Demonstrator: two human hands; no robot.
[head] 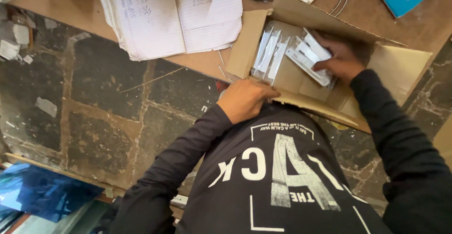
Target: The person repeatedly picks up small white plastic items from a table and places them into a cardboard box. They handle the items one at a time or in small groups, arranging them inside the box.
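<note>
head view: the right hand [341,57] reaches inside the open cardboard box [249,41], fingers curled around a bundle of white packets [308,57]. the left hand [245,100] presses loosely curled on the box's near edge. more white packets [269,55] stand between both hands; an open notebook [174,15] lies beyond the left hand

A brown wooden table [66,8] stands over a dark, cracked stone floor [94,116] with pale seams.
</note>
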